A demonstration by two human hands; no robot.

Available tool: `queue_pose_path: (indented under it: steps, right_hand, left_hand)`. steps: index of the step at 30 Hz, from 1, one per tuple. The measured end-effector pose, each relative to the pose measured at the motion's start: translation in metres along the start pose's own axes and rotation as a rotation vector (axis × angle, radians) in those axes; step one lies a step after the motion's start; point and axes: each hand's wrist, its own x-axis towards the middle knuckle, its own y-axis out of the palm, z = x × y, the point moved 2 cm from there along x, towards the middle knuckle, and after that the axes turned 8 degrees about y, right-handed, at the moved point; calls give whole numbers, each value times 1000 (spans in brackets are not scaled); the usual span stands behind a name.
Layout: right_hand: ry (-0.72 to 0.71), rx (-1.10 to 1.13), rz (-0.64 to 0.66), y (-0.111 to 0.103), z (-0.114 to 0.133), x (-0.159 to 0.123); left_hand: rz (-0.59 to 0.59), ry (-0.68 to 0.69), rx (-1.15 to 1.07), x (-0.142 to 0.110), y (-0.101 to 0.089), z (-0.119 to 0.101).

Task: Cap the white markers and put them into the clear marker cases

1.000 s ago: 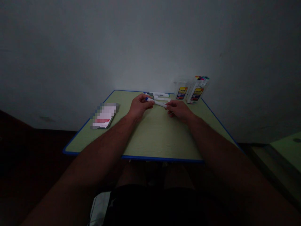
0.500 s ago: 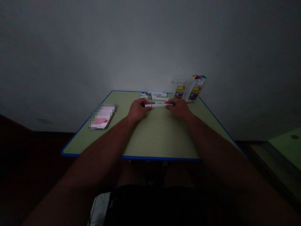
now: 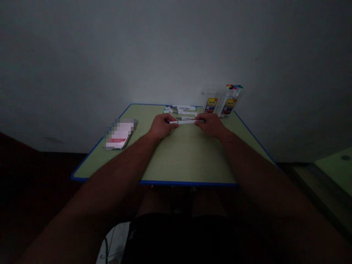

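A white marker (image 3: 187, 122) lies level across the space between my two hands, low over the far half of the table. My left hand (image 3: 161, 126) pinches its left end, where a dark band shows close to my thumb. At the other end my right hand (image 3: 210, 124) grips the marker between thumb and fingers. Just behind it is another white marker (image 3: 184, 118) with a dark tip at its left, partly covered by my right fingers. Farther back, more white markers (image 3: 187, 113) and loose caps (image 3: 166, 110) lie near the wall.
Two clear marker cases stand at the back right: one see-through case (image 3: 211, 104) with a yellow label, and one case (image 3: 230, 101) full of colourful-capped markers. A phone (image 3: 120, 135) lies on the left. Blue edging (image 3: 189, 183) runs round the light green table (image 3: 189, 157).
The marker went from slanted to level, and its blue end is now covered by my left fingers. My hands came slightly lower. Over the last half second they have hardly moved.
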Motion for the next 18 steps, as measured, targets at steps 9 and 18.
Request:
queue_pose_path:
  steps: [9,18]
  right_hand:
    - [1,35,-11,-3,6,-1]
    - [-12,51,1,-1,7,-1]
  left_hand:
    - [-32,-40,-28,-1,3,-4]
    - [-24,-19,-42,-1,2,-3]
